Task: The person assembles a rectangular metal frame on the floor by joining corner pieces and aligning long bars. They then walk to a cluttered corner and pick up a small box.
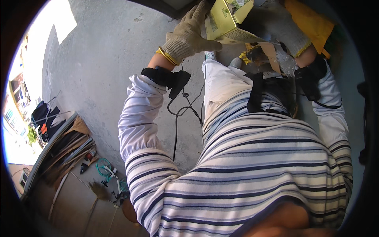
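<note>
A yellow-green cardboard box with raised flaps is at the top of the head view. My left hand, in a beige knitted glove with a yellow cuff, lies along the box's left side. Its fingers are stretched out and its thumb points toward the lower corner of the box. On the box's right is my right hand, in a similar glove. Blur and shadow hide its fingers, so its grip does not show. Crumpled clear plastic and a brown cardboard piece hang below that hand.
An orange-yellow sheet or bag is at the upper right. Yellow scraps lie near my feet. Black cables hang beside my left leg to the concrete floor. Brooms and a small teal-wheeled bike stand at the lower left.
</note>
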Demonstrator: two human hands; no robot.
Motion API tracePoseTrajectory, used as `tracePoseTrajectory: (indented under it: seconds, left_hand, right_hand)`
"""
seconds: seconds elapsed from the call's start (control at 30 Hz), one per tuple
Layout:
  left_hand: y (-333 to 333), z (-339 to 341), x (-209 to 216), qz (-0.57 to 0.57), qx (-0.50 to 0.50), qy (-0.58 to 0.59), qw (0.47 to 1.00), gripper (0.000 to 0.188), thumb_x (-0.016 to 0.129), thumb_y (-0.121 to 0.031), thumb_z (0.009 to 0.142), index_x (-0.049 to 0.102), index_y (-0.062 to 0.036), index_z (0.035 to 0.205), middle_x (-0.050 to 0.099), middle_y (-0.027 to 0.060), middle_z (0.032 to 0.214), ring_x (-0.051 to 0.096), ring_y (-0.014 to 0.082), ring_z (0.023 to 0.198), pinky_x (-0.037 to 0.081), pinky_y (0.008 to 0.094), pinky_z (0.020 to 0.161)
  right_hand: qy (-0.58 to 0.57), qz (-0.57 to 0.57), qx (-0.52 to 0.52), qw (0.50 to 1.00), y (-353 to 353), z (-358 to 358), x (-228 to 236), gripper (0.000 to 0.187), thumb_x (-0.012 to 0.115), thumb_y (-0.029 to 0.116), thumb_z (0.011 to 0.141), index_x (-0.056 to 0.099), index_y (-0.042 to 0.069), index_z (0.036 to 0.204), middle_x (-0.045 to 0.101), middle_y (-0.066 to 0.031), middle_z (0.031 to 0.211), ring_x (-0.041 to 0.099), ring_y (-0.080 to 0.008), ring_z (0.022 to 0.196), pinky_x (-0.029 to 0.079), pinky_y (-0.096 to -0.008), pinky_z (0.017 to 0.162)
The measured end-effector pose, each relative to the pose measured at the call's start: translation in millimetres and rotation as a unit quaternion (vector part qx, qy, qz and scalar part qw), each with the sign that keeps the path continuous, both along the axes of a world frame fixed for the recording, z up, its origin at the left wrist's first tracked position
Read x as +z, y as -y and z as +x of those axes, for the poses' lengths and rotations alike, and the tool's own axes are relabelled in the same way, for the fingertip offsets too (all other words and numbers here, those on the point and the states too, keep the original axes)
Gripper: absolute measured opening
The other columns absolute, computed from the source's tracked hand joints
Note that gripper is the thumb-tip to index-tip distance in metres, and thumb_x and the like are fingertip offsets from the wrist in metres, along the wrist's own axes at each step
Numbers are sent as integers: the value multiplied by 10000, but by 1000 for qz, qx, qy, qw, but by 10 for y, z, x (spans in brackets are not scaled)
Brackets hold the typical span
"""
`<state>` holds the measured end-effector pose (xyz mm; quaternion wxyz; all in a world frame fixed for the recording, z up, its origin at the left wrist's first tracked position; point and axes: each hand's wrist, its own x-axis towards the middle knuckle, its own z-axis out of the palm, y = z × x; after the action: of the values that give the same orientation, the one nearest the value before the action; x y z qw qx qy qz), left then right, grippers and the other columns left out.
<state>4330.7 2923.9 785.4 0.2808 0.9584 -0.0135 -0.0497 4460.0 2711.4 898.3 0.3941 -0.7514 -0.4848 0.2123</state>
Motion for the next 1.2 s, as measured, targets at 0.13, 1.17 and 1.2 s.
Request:
tracePoseTrajectory:
  seconds: [0.13,1.17,1.2]
  left_hand:
    - [-89,-318,244,-259,26,79,962,1353,981,-213,577,98,12,1577,454,208,1492,469,296,1371,430,403,1118]
    - [294,-1273,211,-495,307,253,773,1086,984,-38,539,371,-99,1433,560,91,1294,606,220,1177,587,365,988]
    - [250,-1237,247,-448,306,254,800,1098,975,-16,546,360,-103,1451,560,100,1316,609,223,1191,590,370,987]
  right_hand:
    - [-370,15,-47,928,-329,-158,-110,259,695,173,969,702,93,1215,730,-30,1116,669,-80,998,543,-266,847]
    - [-93,77,153,981,-399,-160,583,227,683,162,967,726,66,1167,698,-129,1214,673,-227,1131,573,-334,962]
    - [103,130,164,973,-393,-220,683,213,703,184,949,750,75,1125,704,-148,1199,690,-266,1108,588,-362,951]
